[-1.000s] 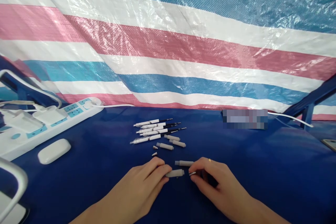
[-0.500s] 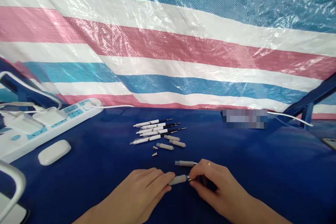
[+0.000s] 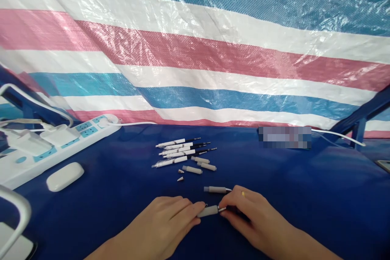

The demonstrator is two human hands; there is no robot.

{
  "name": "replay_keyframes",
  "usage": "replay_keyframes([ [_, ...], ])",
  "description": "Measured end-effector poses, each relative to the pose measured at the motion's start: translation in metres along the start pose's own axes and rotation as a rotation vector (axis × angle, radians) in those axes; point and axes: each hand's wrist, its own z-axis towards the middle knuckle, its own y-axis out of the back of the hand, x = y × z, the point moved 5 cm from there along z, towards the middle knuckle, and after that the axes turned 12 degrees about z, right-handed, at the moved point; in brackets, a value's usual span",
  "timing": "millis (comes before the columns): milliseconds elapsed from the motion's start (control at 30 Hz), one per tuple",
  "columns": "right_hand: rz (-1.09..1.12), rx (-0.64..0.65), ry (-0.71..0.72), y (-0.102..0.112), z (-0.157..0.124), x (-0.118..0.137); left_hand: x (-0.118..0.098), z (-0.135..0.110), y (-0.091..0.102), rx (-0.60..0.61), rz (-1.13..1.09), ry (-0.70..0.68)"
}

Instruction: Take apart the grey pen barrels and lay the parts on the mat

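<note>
My left hand [image 3: 172, 219] is closed around one end of a grey pen grip section [image 3: 208, 211], held low over the blue table. At the grip's right end, my right hand [image 3: 246, 209] pinches a small silvery pen tip [image 3: 222, 209] between thumb and index finger. The fingers partly cover this tip, so I cannot tell whether it touches the grip. Just beyond my right hand lies another grip section [image 3: 217, 189] with a pale pointed end. Farther off are several loose grips [image 3: 192, 170] and two small cone tips [image 3: 180, 179].
Several white pen barrels with dark refills [image 3: 175, 162] lie side by side behind the loose grips. On the left are a power strip [image 3: 94, 129] with chargers and a white rounded case [image 3: 65, 176]. A pixelated object [image 3: 284, 137] sits at the back right, before a striped tarp [image 3: 195, 77].
Between my hands, the grip has shifted slightly right and down. More of the silvery tip shows at my right fingers. The loose parts on the table stay put.
</note>
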Motion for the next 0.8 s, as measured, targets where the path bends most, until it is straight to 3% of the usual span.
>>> replay_keyframes([
  [300, -0.051, 0.063, -0.079, -0.0018, 0.0012, 0.0001, 0.0005, -0.0003, 0.0014, -0.035, -0.031, -0.008],
  [800, -0.112, 0.076, -0.007, -0.0052, 0.001, -0.0004, 0.0017, 0.0005, 0.0013, -0.039, -0.04, -0.018],
])
